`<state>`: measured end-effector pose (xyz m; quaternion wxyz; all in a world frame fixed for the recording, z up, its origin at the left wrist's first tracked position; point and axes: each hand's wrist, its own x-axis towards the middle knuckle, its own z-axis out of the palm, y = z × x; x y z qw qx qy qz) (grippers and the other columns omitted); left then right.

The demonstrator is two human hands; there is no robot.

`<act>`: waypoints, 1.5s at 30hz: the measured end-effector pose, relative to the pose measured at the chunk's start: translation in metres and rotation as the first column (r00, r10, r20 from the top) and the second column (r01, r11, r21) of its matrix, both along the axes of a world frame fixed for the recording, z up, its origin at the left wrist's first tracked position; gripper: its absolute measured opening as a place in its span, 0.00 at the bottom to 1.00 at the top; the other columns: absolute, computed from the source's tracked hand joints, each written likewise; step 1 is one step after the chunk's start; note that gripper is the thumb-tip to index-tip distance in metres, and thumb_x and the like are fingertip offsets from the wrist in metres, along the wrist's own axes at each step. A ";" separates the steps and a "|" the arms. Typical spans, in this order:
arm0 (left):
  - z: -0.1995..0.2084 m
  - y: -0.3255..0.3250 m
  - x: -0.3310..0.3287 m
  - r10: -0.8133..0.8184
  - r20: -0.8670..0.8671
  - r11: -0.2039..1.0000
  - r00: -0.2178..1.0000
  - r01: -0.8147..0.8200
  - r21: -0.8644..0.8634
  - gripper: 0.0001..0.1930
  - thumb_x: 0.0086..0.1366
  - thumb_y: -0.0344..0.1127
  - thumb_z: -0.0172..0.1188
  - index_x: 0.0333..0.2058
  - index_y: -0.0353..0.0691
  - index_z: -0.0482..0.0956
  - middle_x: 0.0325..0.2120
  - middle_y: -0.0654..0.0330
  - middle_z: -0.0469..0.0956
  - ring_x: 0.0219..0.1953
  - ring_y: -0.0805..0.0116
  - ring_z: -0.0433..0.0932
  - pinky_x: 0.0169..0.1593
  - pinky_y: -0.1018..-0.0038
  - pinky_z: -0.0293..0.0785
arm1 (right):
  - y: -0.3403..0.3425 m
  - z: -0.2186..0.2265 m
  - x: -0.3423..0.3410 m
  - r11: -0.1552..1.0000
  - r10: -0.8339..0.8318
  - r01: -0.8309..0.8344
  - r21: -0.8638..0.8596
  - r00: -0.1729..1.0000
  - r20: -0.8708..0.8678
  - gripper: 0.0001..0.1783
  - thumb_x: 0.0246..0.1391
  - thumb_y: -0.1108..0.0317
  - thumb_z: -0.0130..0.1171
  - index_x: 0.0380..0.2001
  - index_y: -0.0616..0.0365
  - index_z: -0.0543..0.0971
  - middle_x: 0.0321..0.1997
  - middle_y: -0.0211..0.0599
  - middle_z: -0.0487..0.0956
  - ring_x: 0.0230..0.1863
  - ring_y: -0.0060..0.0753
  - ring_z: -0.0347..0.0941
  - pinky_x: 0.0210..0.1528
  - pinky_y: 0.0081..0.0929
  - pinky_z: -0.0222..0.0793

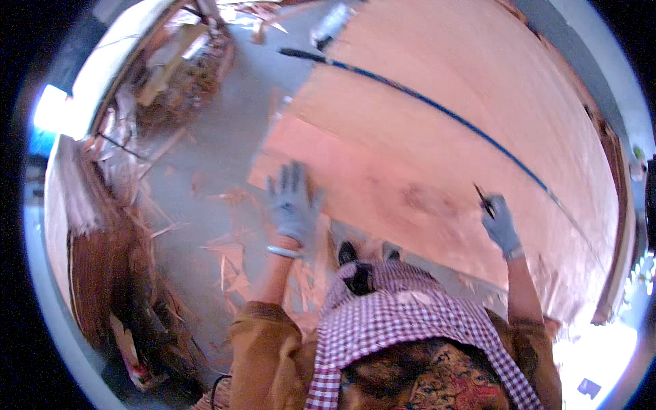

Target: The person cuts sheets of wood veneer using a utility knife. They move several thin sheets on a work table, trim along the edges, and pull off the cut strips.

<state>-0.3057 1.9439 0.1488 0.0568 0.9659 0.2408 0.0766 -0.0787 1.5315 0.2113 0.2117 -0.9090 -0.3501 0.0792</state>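
Note:
A large, thin sheet of pinkish-tan wood veneer spreads out before me, with a darker stain near its middle. My left hand, in a pale grey glove, lies by the sheet's left near corner with its fingers stretched out. In a similar glove, my right hand is closed around a slim dark pointed tool, held above the right part of the sheet; whether it is a knife cannot be made out. Across the veneer rests a long blue rod with a black grip at its far left end.
Torn veneer scraps litter the grey floor at my left. Stacked veneer sheets stand at the far left, beside a heap of scrap. A clear plastic-looking item lies by the sheet's far left edge.

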 end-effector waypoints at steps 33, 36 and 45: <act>-0.013 0.070 0.027 0.029 0.034 0.999 0.999 -0.030 0.017 0.38 0.51 0.52 0.59 0.57 0.36 0.61 0.56 0.51 0.62 0.58 0.54 0.59 0.59 0.63 0.56 | 0.419 -0.009 -0.042 0.803 0.493 -0.501 -0.323 0.863 -0.113 0.16 0.56 0.58 0.41 0.38 0.53 0.75 0.33 0.49 0.78 0.34 0.51 0.75 0.35 0.43 0.69; -0.013 0.074 0.031 0.016 -0.010 0.999 1.000 -0.016 0.049 0.38 0.52 0.52 0.59 0.57 0.37 0.60 0.57 0.52 0.61 0.58 0.56 0.60 0.58 0.64 0.58 | 0.420 -0.012 -0.045 0.792 0.525 -0.511 -0.335 0.849 -0.053 0.15 0.54 0.61 0.42 0.36 0.56 0.76 0.33 0.50 0.79 0.35 0.51 0.76 0.34 0.41 0.70; 0.001 0.064 0.028 0.029 -0.083 0.994 0.996 -0.020 0.106 0.37 0.54 0.53 0.57 0.57 0.36 0.60 0.59 0.53 0.59 0.61 0.57 0.58 0.60 0.65 0.56 | 0.269 -0.010 -0.047 0.811 0.460 -0.491 -0.317 0.871 -0.173 0.09 0.53 0.68 0.44 0.30 0.63 0.70 0.24 0.51 0.77 0.28 0.53 0.76 0.28 0.45 0.70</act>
